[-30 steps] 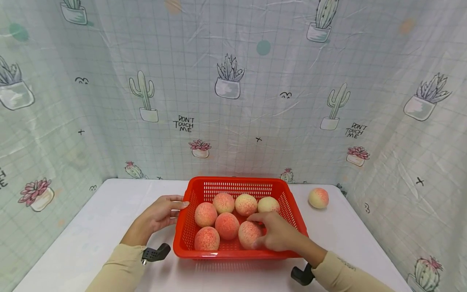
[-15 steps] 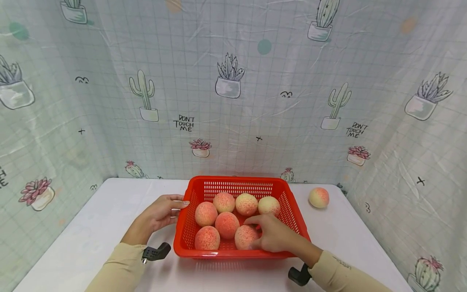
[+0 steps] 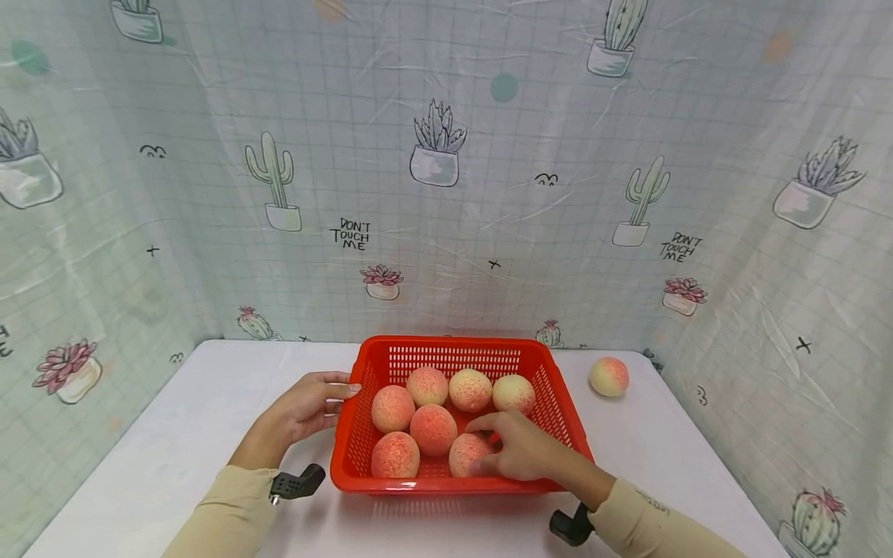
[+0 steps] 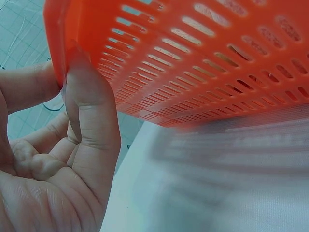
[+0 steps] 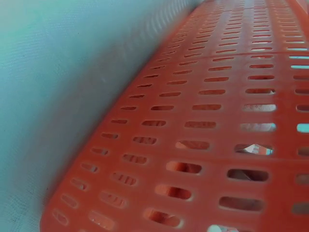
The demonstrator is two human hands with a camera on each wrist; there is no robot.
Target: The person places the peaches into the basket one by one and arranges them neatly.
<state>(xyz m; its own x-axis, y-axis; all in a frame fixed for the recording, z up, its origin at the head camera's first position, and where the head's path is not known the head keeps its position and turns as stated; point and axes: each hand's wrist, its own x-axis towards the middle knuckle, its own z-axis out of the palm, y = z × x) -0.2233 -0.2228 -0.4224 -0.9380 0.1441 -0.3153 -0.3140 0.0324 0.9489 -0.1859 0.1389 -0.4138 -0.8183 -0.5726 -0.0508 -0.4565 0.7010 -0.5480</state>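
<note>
A red perforated plastic basket (image 3: 446,486) stands on the white table with several pink and pale-yellow peaches inside. At the basket's left rim, my left hand (image 3: 301,408) pinches the edge between thumb and finger; the left wrist view shows these fingers (image 4: 94,116) against the rim. My right hand (image 3: 519,447) reaches over the front right of the basket. Its thumb and fingers are around a speckled peach (image 3: 466,456) low in the basket, partly covered by the hand. Touching that area is a redder peach (image 3: 434,430). The right wrist view shows only the slotted basket wall (image 5: 212,106).
One loose peach (image 3: 609,377) lies on the table (image 3: 656,449) right of the basket. Behind the table hangs a curtain (image 3: 446,225) printed with cacti. Inside the basket, a pale peach (image 3: 513,394) sits just beyond my right hand.
My right hand has shifted slightly left with the speckled peach, bringing it nearer the redder one; over the last half second it barely moves. The left hand has kept its place on the rim.
</note>
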